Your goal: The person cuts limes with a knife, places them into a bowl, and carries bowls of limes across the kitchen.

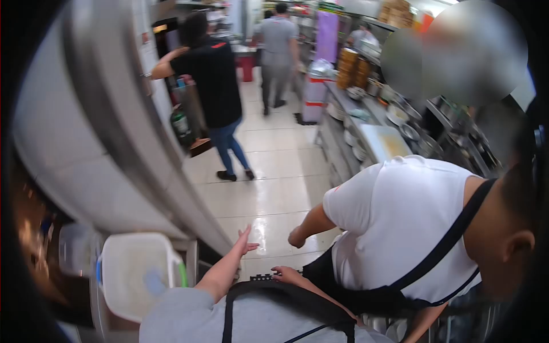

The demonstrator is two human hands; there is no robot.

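Observation:
My left hand point(247, 242) is stretched forward over the tiled floor, fingers spread, holding nothing. Close to the front of my black apron point(286, 300) is my right hand point(286, 275), its fingers loosely apart and nothing visible in them. A co-worker in a white T-shirt point(412, 211) and black apron stands right beside me on the right. That person's lowered hand point(296, 236) hangs just ahead of my right hand. To the left of my left arm stands a white plastic tub point(137, 243) with blue and green handles.
A tiled aisle point(274, 188) runs ahead. A person in a black shirt point(211, 86) stands at its left side, another in grey point(278, 46) farther on. Steel counters with a cutting board point(384, 143) and bowls line the right. A green cylinder point(180, 123) stands at left.

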